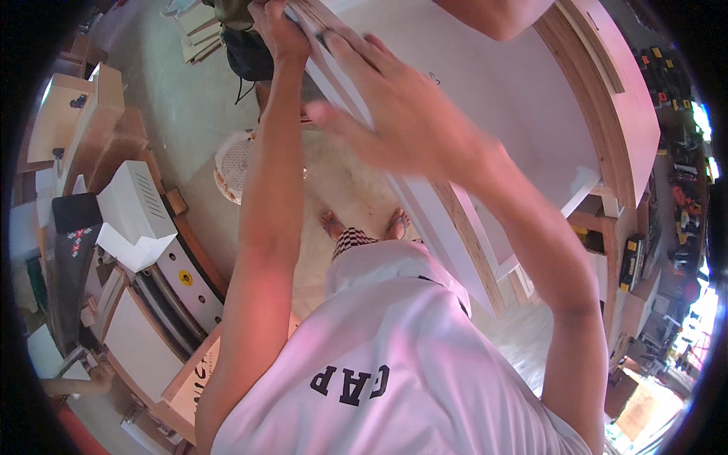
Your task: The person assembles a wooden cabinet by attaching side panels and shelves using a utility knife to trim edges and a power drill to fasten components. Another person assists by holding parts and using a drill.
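Observation:
A large white cabinet box with bare plywood edges fills the upper right of the head view. Its long near side panel slants from the top centre down toward my waist. My left hand is at the far end of this panel, curled at its edge; the fingertips are partly hidden. Further along the same edge, my right hand lies across the panel with fingers and thumb apart, slightly blurred. Nothing shows in its grasp.
Another person's bare arm reaches over the cabinet at the top. A round stool stands on the floor left of the panel. Machinery with a white cover and wooden boxes line the left. Tool shelves stand far right.

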A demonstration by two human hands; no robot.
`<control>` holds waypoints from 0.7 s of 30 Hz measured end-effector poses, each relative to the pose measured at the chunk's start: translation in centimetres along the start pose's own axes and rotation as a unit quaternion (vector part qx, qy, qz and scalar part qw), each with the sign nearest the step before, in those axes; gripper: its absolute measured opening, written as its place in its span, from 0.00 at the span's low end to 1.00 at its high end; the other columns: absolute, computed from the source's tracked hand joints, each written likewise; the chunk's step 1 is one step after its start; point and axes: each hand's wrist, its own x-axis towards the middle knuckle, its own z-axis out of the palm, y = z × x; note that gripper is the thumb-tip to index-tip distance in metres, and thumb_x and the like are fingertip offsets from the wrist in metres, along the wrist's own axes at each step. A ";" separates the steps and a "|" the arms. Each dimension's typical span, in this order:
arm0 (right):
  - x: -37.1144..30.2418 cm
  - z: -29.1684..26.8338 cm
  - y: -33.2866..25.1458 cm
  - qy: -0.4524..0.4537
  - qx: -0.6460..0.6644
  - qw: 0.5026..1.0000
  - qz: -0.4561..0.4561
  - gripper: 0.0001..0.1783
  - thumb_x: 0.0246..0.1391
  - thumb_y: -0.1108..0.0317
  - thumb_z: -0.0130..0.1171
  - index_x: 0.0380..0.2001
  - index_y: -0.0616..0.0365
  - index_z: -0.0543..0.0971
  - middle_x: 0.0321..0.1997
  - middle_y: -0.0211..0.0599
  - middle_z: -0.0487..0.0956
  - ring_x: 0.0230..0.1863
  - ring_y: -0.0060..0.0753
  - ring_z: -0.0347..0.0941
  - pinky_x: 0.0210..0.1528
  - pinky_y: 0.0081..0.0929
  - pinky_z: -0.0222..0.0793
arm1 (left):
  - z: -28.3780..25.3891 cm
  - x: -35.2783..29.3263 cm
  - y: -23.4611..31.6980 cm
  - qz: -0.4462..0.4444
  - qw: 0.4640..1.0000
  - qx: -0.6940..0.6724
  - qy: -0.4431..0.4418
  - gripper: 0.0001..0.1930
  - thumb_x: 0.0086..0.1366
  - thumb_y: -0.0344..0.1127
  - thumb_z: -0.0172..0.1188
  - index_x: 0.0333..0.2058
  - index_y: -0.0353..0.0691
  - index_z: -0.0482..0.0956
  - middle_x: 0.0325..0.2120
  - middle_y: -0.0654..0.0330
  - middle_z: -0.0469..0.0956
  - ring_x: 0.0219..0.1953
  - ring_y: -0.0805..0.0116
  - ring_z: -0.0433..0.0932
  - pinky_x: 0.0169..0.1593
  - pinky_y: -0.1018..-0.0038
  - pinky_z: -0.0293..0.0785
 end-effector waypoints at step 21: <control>-5.6 -3.2 -2.7 -0.101 0.015 0.995 0.013 0.57 0.64 0.41 0.69 0.79 0.70 0.57 0.83 0.62 0.60 0.82 0.68 0.55 0.81 0.57 0.57 | -2.1 0.2 0.2 0.077 0.970 0.231 0.015 0.23 0.66 0.52 0.60 0.47 0.36 0.71 0.44 0.57 0.67 0.55 0.60 0.64 0.63 0.59 0.61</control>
